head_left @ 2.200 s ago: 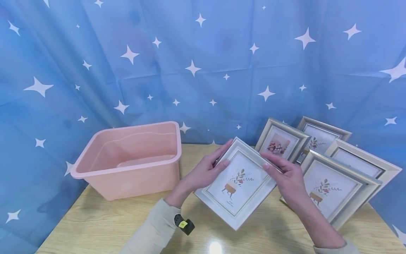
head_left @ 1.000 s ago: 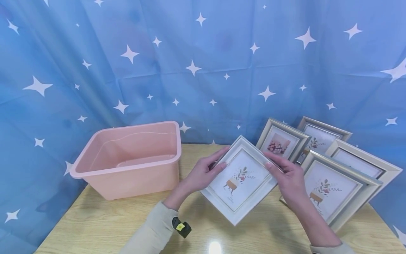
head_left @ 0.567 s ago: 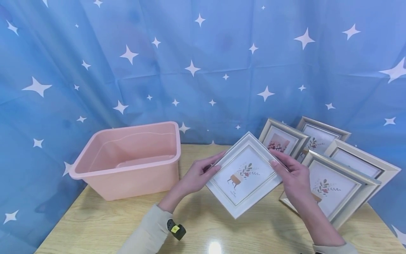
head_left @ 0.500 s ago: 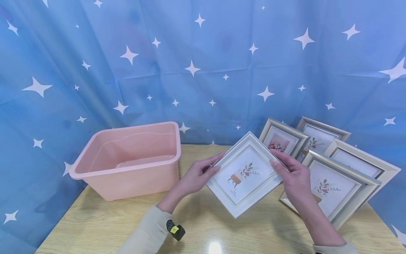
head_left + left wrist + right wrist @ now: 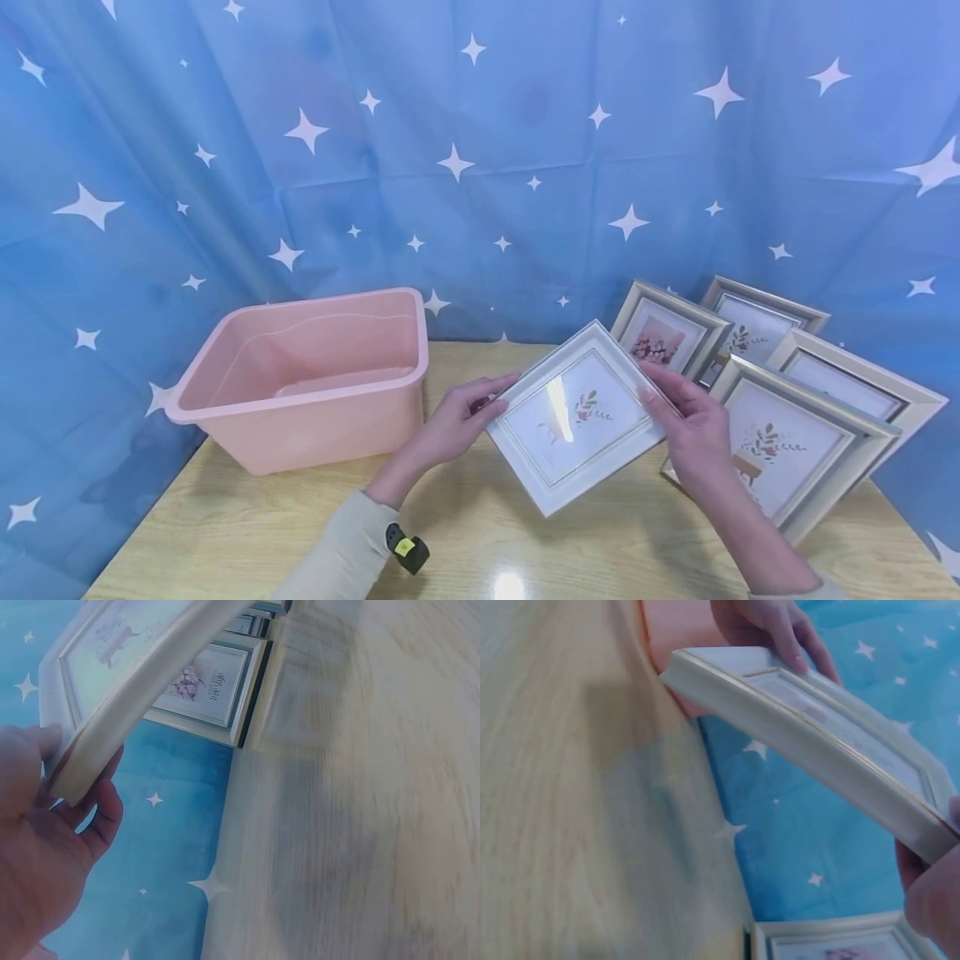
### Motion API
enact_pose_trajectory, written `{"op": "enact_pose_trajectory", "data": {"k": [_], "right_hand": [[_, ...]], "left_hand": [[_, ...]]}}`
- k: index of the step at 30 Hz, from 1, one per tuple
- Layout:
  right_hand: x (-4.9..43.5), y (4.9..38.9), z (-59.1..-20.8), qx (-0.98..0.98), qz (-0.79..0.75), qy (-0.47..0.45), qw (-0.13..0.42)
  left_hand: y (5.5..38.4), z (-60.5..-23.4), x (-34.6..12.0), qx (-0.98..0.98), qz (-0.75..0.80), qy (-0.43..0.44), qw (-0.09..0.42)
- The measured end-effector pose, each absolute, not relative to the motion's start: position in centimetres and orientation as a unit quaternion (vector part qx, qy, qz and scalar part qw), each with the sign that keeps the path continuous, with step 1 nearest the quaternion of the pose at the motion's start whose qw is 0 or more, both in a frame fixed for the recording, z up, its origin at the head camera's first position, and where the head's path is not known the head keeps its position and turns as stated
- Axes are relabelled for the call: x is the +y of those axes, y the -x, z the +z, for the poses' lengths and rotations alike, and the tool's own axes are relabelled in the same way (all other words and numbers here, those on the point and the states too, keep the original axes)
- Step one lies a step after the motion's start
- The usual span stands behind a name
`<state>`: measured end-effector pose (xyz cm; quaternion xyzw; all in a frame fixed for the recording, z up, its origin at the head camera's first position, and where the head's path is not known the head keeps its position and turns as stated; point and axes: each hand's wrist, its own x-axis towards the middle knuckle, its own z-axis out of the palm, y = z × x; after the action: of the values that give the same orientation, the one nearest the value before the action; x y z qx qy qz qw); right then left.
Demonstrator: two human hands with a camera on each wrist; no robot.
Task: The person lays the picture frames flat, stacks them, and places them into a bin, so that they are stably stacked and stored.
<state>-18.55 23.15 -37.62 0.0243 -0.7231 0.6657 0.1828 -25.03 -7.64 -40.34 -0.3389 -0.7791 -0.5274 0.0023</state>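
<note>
Between both hands a white picture frame [image 5: 573,417] is held tilted above the table, its glass showing a plant print and a streak of glare. My left hand [image 5: 455,421] pinches its left edge, thumb on the front and fingers behind. The right hand [image 5: 693,425] grips the right edge in the same way. In the left wrist view, the left hand [image 5: 52,832] holds one corner of the frame [image 5: 112,682]. From the right wrist, the frame [image 5: 810,742] is seen side-on, with part of the right hand [image 5: 937,900] at its near end.
A pink plastic bin [image 5: 300,383] stands on the left of the wooden table [image 5: 247,533], with no object visible inside. Several standing picture frames cluster on the right, including one with a flower photo [image 5: 667,333] and a larger one in front [image 5: 787,450]. A starry blue curtain [image 5: 480,150] hangs behind.
The frame has shifted slightly right and turned since the earliest view, and a glare streak now crosses its glass. My left hand has moved left and down along its edge.
</note>
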Motion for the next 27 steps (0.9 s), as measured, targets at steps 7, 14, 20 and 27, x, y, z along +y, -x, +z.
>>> {"op": "enact_pose_trajectory", "data": {"k": [7,14,20,27], "right_hand": [[23.1,17.4,-38.8,-0.769,0.619,-0.020,0.158],[23.3,15.7,-41.1,-0.822,0.555,-0.013,0.128],[23.5,14.9,-42.7,-0.822,0.564,-0.005,0.081],[23.0,14.3,-44.3,-0.816,0.572,-0.022,0.075]], "left_hand": [[25.5,-40.7,-7.9,-0.769,-0.567,0.294,-0.014],[26.2,-41.1,-7.9,-0.780,-0.563,0.274,-0.018],[26.9,-41.5,-7.8,-0.807,-0.533,0.252,-0.026],[27.2,-42.0,-7.6,-0.824,-0.512,0.242,-0.037]]}}
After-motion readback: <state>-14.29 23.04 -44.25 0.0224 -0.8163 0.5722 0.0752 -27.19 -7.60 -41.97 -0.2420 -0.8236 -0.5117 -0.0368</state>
